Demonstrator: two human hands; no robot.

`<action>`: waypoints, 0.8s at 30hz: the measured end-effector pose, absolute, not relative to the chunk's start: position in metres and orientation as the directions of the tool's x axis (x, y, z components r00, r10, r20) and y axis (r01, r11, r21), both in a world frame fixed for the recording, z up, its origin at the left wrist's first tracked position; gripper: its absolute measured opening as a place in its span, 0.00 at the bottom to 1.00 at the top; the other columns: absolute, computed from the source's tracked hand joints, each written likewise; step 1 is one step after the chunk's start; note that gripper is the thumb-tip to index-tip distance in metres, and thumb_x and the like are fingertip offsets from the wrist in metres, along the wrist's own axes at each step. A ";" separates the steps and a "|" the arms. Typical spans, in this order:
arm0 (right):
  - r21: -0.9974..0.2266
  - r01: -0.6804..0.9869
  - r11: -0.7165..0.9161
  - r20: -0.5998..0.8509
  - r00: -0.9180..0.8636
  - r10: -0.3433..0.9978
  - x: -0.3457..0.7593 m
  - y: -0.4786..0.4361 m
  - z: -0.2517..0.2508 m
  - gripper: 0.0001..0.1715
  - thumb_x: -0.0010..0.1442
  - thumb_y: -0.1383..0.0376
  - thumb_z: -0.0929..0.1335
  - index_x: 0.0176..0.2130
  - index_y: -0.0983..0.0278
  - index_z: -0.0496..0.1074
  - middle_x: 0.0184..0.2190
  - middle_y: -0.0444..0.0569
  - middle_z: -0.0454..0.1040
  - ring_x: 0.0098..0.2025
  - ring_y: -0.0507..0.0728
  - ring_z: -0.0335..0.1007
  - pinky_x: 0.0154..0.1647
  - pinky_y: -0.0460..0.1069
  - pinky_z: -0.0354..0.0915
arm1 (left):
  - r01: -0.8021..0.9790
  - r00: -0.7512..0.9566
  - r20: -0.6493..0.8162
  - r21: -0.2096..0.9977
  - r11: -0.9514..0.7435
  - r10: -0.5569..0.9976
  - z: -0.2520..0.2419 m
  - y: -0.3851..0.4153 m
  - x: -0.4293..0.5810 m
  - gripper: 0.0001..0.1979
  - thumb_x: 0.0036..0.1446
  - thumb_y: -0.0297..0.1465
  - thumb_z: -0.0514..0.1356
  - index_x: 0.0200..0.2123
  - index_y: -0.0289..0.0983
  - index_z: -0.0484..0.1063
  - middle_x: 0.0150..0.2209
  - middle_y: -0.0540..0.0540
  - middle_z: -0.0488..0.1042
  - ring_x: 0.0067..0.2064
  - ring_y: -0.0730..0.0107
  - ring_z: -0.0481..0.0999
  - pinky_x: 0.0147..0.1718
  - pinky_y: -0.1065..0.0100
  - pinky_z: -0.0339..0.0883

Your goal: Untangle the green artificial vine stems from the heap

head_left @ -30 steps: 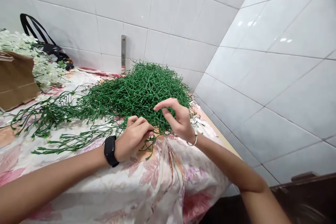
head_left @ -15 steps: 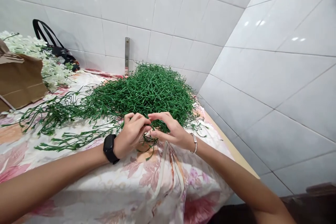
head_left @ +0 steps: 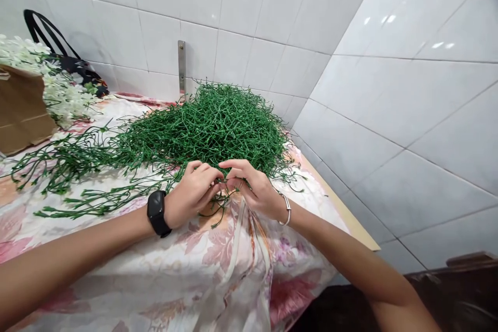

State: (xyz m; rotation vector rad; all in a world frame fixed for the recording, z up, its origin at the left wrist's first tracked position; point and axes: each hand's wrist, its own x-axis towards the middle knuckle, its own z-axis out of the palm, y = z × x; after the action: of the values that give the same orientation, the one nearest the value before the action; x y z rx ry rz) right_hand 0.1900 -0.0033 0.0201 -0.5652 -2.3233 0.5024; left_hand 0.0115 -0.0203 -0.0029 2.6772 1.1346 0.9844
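A big heap of green plastic stems (head_left: 210, 124) lies on a table under a flowered cloth (head_left: 202, 270). My left hand (head_left: 192, 194), with a black watch on its wrist, and my right hand (head_left: 251, 189), with a thin bangle, meet at the heap's near edge. The fingers of both are bent and pinched together on a thin green stem (head_left: 221, 202) that hangs down between them.
Loose green sprigs (head_left: 73, 176) spread over the cloth to the left. A brown cardboard box (head_left: 21, 109) with white flowers (head_left: 58, 88) and a black bag (head_left: 66, 62) stand at the far left. Tiled walls close the back and the right; the table's edge (head_left: 350, 218) runs near the right wall.
My right hand has come down from above the heap and closed against my left hand on the green stem. The view has shifted a little.
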 end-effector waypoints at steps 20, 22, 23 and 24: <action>-0.948 -0.307 0.082 0.210 -0.415 0.885 0.206 0.017 0.043 0.17 0.45 0.78 0.63 0.34 0.62 0.59 0.20 0.39 0.57 0.24 0.47 0.59 0.27 0.44 0.58 | 0.467 0.412 0.475 0.624 -0.627 0.778 -0.008 -0.023 0.020 0.12 0.61 0.31 0.44 0.25 0.36 0.58 0.24 0.51 0.62 0.30 0.71 0.59 0.33 0.68 0.53; -0.872 -0.281 0.401 0.451 -0.141 0.881 0.227 0.033 0.062 0.17 0.44 0.80 0.61 0.32 0.61 0.59 0.21 0.40 0.57 0.26 0.47 0.60 0.32 0.45 0.60 | 0.461 0.371 0.470 0.655 -0.598 0.801 -0.010 -0.022 0.020 0.13 0.61 0.31 0.44 0.26 0.36 0.59 0.24 0.51 0.62 0.31 0.71 0.59 0.34 0.68 0.53; -0.778 -0.234 0.583 0.598 0.008 0.801 0.237 0.042 0.070 0.17 0.45 0.79 0.61 0.32 0.59 0.59 0.20 0.39 0.55 0.24 0.46 0.58 0.34 0.45 0.60 | 0.458 0.358 0.473 0.662 -0.593 0.805 -0.010 -0.023 0.020 0.12 0.61 0.31 0.45 0.26 0.36 0.60 0.24 0.51 0.62 0.31 0.71 0.60 0.34 0.68 0.53; -0.728 -0.169 0.664 0.665 0.060 0.745 0.245 0.048 0.075 0.16 0.48 0.77 0.61 0.34 0.58 0.59 0.21 0.39 0.55 0.24 0.47 0.58 0.35 0.46 0.61 | 0.458 0.352 0.475 0.664 -0.591 0.807 -0.010 -0.023 0.020 0.11 0.61 0.31 0.45 0.27 0.36 0.61 0.25 0.51 0.63 0.32 0.71 0.60 0.34 0.68 0.53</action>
State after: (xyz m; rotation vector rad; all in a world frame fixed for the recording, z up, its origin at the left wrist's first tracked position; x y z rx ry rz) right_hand 0.2453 0.0484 0.0751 -0.5369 -1.3426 0.7441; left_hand 0.0197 -0.0229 -0.0097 2.2018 1.1049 1.1288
